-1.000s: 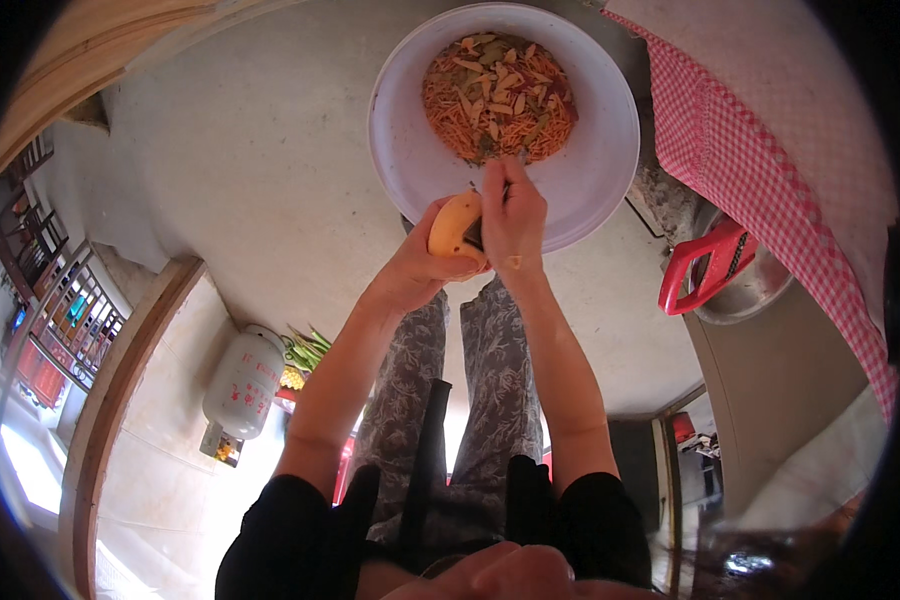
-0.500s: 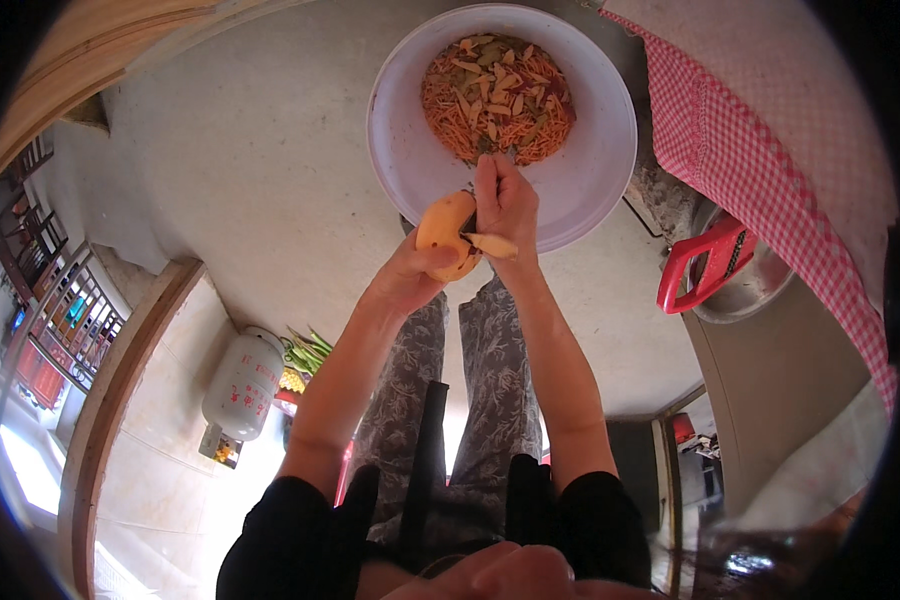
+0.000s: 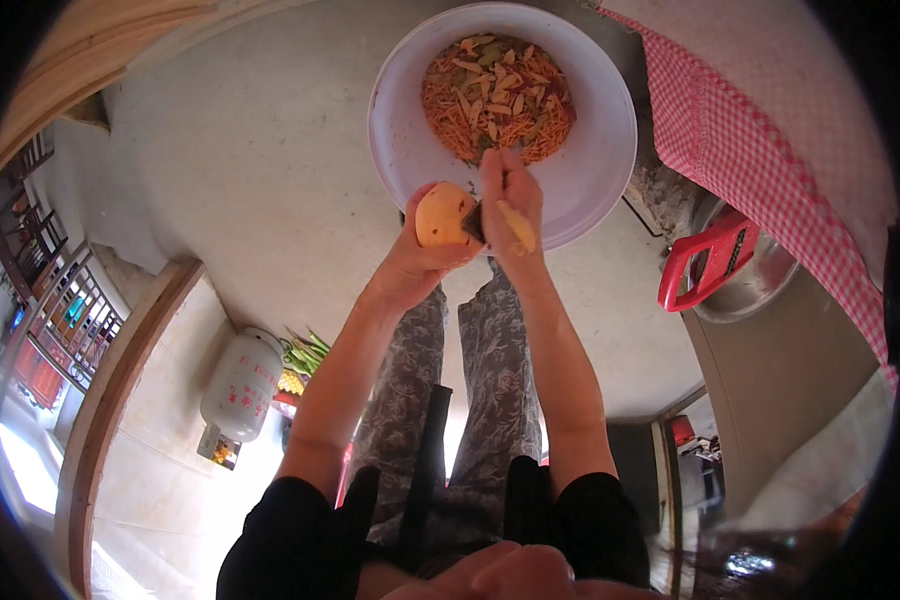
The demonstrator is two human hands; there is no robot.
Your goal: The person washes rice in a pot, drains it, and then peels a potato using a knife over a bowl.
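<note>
Head view: the left hand (image 3: 406, 262) is grasping a round yellow-orange piece of produce (image 3: 443, 214) with dark spots, holding it before the near side of a pale basin (image 3: 598, 185). The right hand (image 3: 516, 190) is clenching a dark-bladed cutting tool (image 3: 473, 222), its blade meeting the produce's right side; the grip is hiding the handle. A yellow slice (image 3: 516, 226) is resting against the right hand. Inside the basin, pale slices (image 3: 507, 82) are lying on orange shreds (image 3: 448, 125). Rightward, a red-framed grater (image 3: 678, 283) is leaning across a metal bowl (image 3: 762, 290).
</note>
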